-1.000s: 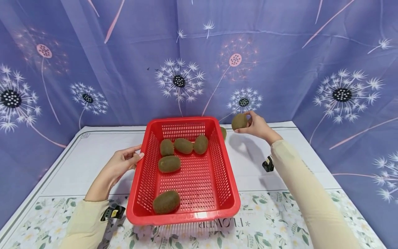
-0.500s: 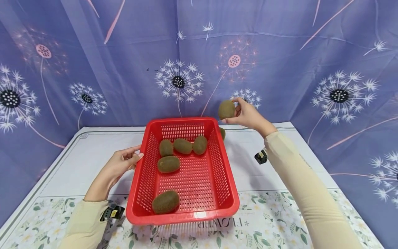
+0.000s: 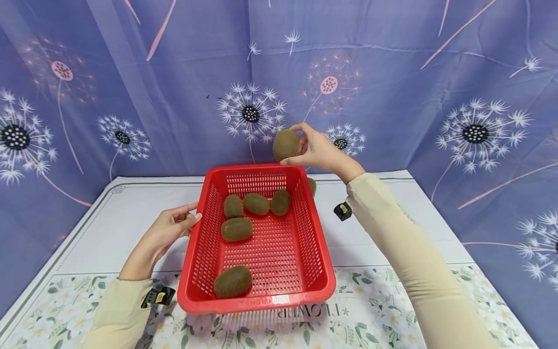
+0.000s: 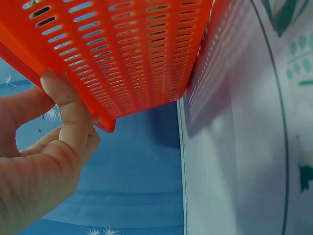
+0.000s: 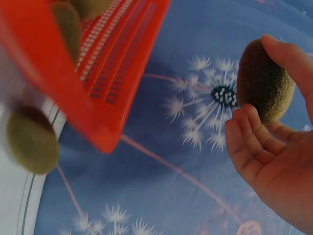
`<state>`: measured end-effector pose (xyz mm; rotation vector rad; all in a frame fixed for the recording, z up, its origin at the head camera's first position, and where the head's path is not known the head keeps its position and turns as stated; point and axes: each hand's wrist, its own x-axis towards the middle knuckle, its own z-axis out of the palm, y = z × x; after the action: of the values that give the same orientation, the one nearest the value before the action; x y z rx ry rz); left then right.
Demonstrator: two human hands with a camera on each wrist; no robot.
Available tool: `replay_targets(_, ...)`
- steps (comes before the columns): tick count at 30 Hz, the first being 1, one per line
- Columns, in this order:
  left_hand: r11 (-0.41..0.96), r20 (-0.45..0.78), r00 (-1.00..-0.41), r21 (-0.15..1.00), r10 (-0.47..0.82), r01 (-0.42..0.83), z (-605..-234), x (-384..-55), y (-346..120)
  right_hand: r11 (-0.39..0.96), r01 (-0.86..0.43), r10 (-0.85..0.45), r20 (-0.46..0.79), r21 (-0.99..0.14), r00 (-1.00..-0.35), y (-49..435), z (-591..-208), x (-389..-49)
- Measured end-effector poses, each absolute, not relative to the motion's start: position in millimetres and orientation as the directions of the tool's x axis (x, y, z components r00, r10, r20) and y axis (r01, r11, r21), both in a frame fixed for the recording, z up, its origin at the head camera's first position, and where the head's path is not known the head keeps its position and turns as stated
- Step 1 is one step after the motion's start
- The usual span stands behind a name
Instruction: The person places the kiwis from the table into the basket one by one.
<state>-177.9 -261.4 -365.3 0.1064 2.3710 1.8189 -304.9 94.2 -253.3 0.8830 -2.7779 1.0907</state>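
Observation:
My left hand (image 3: 166, 231) holds the left rim of a red perforated plastic basket (image 3: 257, 305); the left wrist view shows its fingers (image 4: 73, 115) at that rim. Between the thumb and fingers of my right hand (image 3: 321, 149) is a brown fuzzy kiwi (image 3: 285, 144), raised over the basket's far rim. Inside the basket lie several more kiwis: a row along the far end, one kiwi (image 3: 237, 229) just in front of it, and another kiwi (image 3: 233, 282) in the near left corner.
Another kiwi (image 5: 32, 142) lies on the table outside the basket's far right side, partly hidden in the head view. A white and floral cloth (image 3: 375, 310) covers the table. Behind and at the sides hangs a blue dandelion curtain (image 3: 183, 87).
My right hand has carried its kiwi leftward and upward, from right of the basket to above its far rim. The left hand and the basket have stayed nearly still.

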Motion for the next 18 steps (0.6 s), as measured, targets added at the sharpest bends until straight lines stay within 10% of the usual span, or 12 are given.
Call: replay_targets(18,0.284,-0.080,-0.986,0.958,0.147,-0.035,-364.2,-177.1,-261.9,0.562,-0.588,-0.649,0.131,-0.581,-0.749,21.2,-254.2,-293.0)
